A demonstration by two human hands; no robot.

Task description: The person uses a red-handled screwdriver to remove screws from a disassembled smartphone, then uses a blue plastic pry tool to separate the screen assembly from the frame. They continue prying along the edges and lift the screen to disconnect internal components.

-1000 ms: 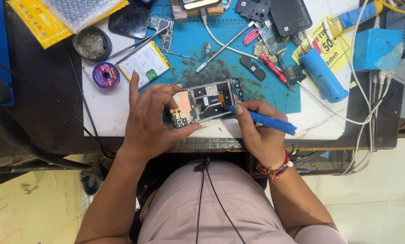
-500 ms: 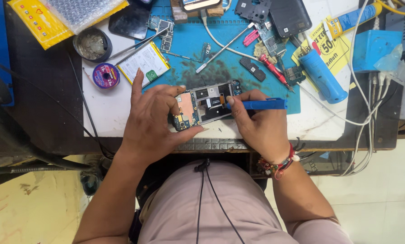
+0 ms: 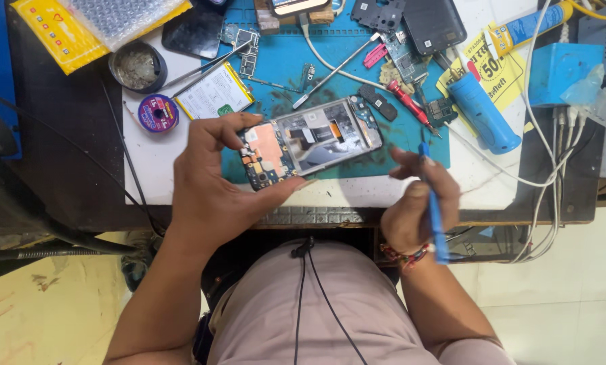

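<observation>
My left hand [image 3: 215, 179] grips the near end of an opened phone [image 3: 313, 142] whose back is off, showing its circuit board and metal frame. The phone is lifted a little above the teal work mat [image 3: 283, 74]. My right hand [image 3: 414, 206] is off to the right of the phone, apart from it, and holds a thin blue tool [image 3: 433, 203] upright, its tip pointing away from me.
The bench holds tweezers [image 3: 208, 65], a phone battery [image 3: 214, 91], a solder spool [image 3: 158, 111], a round tin [image 3: 137, 65], a red screwdriver [image 3: 414, 106], a blue cylinder tool [image 3: 484, 113], a blue box [image 3: 561, 71] with white cables [image 3: 553, 162], and loose phone parts.
My right hand has drawn the blue tool away from the phone, to the right and toward me, and turned it upright. My left hand has lifted the phone slightly.
</observation>
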